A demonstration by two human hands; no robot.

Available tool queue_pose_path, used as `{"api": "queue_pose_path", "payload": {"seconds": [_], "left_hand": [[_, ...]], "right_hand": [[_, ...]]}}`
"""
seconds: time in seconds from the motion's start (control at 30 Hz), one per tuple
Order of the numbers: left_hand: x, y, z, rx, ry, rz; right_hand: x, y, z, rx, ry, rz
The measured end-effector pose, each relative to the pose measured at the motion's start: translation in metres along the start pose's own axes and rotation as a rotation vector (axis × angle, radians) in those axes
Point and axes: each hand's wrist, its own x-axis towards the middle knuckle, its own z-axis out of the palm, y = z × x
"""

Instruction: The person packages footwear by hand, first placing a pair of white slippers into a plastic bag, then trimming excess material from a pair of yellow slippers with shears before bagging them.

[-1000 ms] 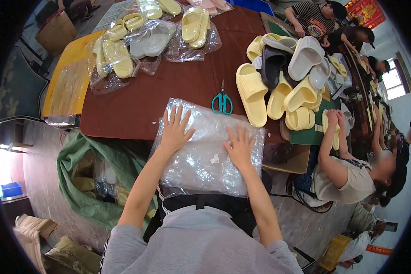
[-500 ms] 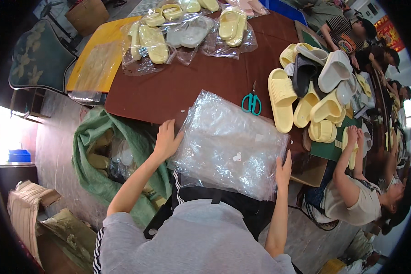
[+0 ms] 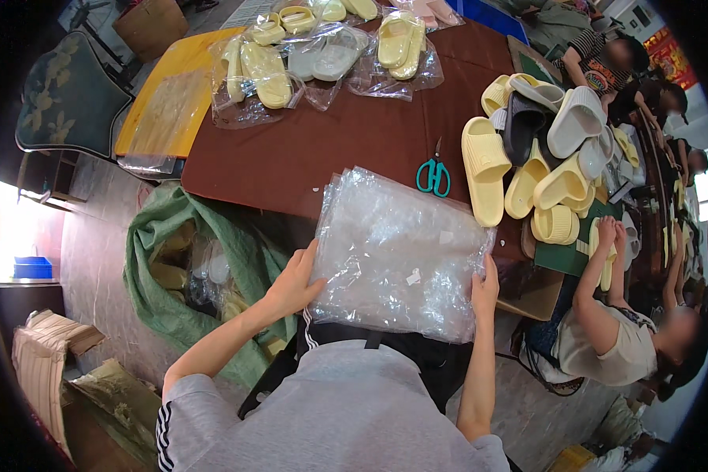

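Note:
A stack of clear plastic bags [image 3: 397,256] lies across my lap and the near edge of the brown table. My left hand [image 3: 295,282] grips its left edge, the fingertips against the side of the sheets. On the opposite edge, my right hand [image 3: 484,289] holds the stack with its thumb on top and the other fingers partly hidden. Just beyond the bags, scissors with teal handles [image 3: 433,177] rest on the table. To the right is a heap of loose slippers, among them a yellow slipper [image 3: 486,173] and a black slipper [image 3: 523,130].
Bagged yellow slippers [image 3: 263,75] and bagged grey slippers [image 3: 326,55] sit at the table's far side. A green sack [image 3: 153,236] with slippers inside stands on the floor at left. A co-worker's hands [image 3: 610,232] are at a yellow slipper on the right.
My left hand has come nearer and slightly right along the stack's edge. The bags have drawn a little toward me, and their left side looks more even.

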Motion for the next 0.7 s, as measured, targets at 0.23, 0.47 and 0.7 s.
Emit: {"api": "queue_pose_path", "payload": {"seconds": [0.23,0.47,0.7], "left_hand": [[0.050,-0.051,0.012,-0.154,0.223,-0.144],[0.072,-0.021,0.018,-0.279,0.250,-0.046],[0.096,-0.046,-0.001,-0.820,-0.016,-0.423]], "right_hand": [[-0.003,0.002,0.002,0.105,0.073,0.182],[0.002,-0.028,0.017,0.156,0.024,0.189],[0.005,0.004,0.012,0.014,0.127,0.230]]}}
